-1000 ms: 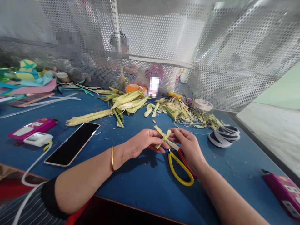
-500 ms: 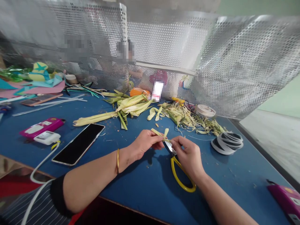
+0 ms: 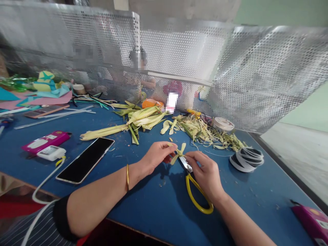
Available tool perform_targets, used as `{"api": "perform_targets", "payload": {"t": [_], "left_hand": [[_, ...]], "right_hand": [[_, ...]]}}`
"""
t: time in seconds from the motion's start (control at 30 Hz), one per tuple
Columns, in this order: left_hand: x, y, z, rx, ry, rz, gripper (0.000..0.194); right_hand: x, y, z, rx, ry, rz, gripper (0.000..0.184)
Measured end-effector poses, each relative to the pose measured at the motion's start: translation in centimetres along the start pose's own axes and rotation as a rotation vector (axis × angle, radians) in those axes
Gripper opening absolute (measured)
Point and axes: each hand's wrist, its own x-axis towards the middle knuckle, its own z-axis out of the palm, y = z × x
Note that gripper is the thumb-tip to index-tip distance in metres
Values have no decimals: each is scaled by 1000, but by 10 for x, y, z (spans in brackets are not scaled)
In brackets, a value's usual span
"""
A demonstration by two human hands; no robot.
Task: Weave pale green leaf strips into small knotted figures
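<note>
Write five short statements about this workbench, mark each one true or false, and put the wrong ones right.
1. The left hand and the right hand both hold the knotted husk. True.
2. The gold bangle is worn on the right wrist. False: the gold bangle is on the left wrist.
3. The scissors handle loop in view is blue. False: the handle loop is yellow.
4. The phone with the dark screen lies on the left arm's side of the table. True.
5. The coil of white strip sits left of the hands. False: the coil of white strip is to their right.
</note>
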Motion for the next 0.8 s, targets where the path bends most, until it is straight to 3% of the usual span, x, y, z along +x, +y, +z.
{"api": "perform_targets", "payload": {"t": [0.1,0.3,0.5,0.8], "left_hand": [[2,2,-2,-3,81,122,27],[2,2,-1,13,106,231,22],[2,-6,2,172,29,323,18],[0,-2,1,353,46,420,17]], "right_hand": [[0,1,-1,44,-5,50,20],[3,-3,-1,129,-6,187,22],[7,-8,3,580,-146,469,30],[7,-6,4,695,-78,521,33]]}}
